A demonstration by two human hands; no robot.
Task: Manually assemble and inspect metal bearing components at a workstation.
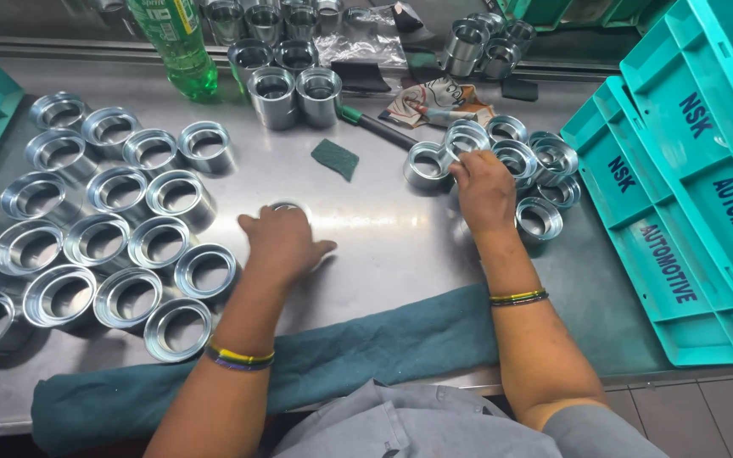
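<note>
My left hand [280, 244] rests palm down near the middle of the steel table [366, 212], closed over a metal ring [288, 206] whose rim shows just past the fingers. My right hand [484, 191] reaches into a loose cluster of metal rings [536, 161] at the right, fingers on one ring [461, 144] at the cluster's left side. Both wrists wear coloured bangles. To the left, several shiny rings [95, 237] stand in tidy rows.
A teal cloth [366, 348] lies rolled along the near table edge. Teal plastic crates [689, 195] stack at the right, another at the far left. A green bottle [176, 42], taller metal sleeves [294, 93], a green scouring pad [335, 158], a tool handle [379, 127] and crumpled wrapping sit at the back.
</note>
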